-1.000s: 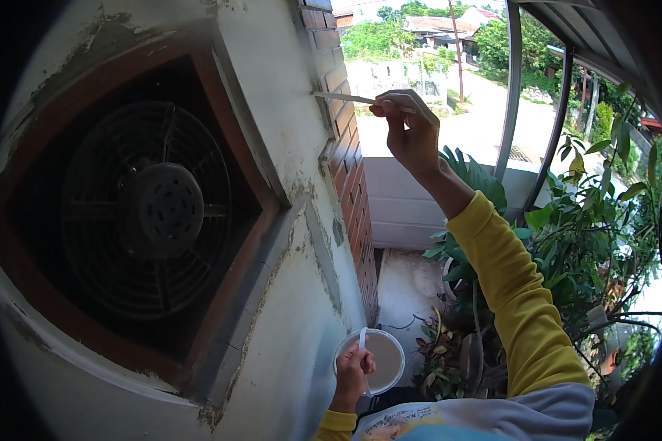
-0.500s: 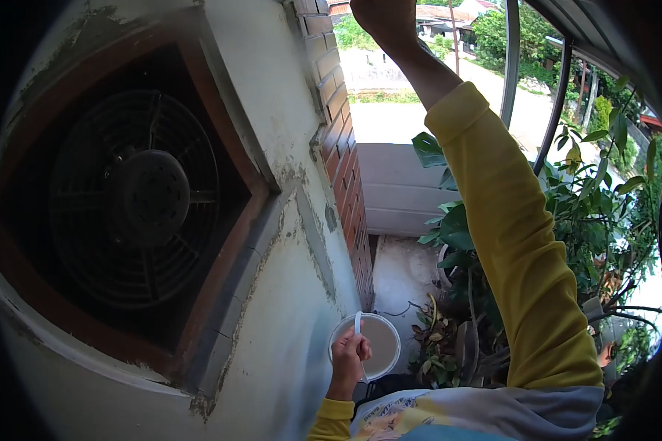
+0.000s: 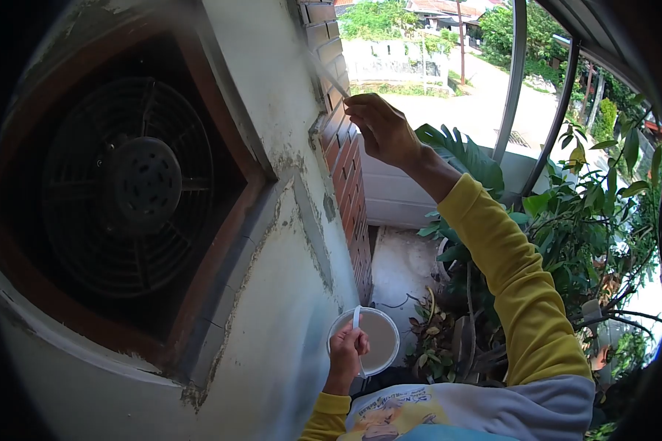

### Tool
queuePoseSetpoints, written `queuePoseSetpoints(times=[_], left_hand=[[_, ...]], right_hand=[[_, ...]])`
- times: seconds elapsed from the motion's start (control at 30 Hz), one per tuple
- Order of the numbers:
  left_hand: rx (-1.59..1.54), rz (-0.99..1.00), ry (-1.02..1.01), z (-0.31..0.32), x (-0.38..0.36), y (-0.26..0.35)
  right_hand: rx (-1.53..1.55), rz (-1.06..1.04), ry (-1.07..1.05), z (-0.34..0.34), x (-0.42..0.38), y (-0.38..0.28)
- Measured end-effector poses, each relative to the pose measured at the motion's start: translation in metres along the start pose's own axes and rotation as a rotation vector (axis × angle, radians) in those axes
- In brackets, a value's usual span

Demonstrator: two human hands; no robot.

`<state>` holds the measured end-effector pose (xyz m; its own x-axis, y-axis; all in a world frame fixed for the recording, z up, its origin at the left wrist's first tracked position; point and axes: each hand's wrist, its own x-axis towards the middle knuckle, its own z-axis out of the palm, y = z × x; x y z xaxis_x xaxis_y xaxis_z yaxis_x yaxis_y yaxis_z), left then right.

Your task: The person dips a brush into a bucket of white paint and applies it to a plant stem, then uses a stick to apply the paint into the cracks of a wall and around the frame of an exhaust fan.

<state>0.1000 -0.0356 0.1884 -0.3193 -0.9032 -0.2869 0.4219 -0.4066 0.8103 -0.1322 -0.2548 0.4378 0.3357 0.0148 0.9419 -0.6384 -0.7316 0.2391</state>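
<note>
- Head view, upper centre: right hand (image 3: 384, 132) raised, fingers pinched together on a thin, pale, flat brush (image 3: 329, 76); its blurred tip slants up-left and meets the red brick column (image 3: 343, 140) near the wall's corner.
- Right sleeve (image 3: 515, 279) is yellow knit fabric, bent at the elbow, running down to a grey-white shirt w/ a printed front.
- Head view, bottom centre: left hand (image 3: 347, 353) is curled shut round the thin white bail handle of a small round pail (image 3: 371, 339), held low, just beside the wall. Pail is white plastic, w/ a smooth beige-grey liquid inside.
- Wall (image 3: 272, 95) is off-white plaster, rough and chipped, grey cement showing in cracks and along edges.
- Left of it: a round black exhaust fan (image 3: 129, 187) w/ a wire grille, set in a square reddish-brown frame.
- Right side: glossy green leafy plants (image 3: 588, 220), dry leaves on the concrete floor below, curved grey metal bars overhead.
</note>
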Motion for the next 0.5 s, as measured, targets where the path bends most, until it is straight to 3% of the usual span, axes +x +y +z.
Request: queuePoseSetpoints(times=[0.17,0.27,0.33,0.4,0.5], left_hand=[[-0.038,-0.016,0.001,-0.005,0.000,-0.005],[-0.035,-0.015,0.002,-0.004,0.001,-0.005],[-0.028,-0.010,0.007,-0.002,0.001,-0.005],[-0.017,0.000,0.017,0.000,0.000,-0.004],[-0.027,0.006,0.020,0.002,-0.001,-0.003]], right_hand=[[0.055,0.172,-0.069,-0.009,-0.013,-0.015],[0.061,0.214,0.012,-0.010,0.000,-0.005],[0.031,0.113,0.109,-0.012,0.021,0.011],[-0.039,0.247,0.135,-0.016,0.047,0.022],[-0.084,0.180,0.270,-0.019,0.085,0.041]])
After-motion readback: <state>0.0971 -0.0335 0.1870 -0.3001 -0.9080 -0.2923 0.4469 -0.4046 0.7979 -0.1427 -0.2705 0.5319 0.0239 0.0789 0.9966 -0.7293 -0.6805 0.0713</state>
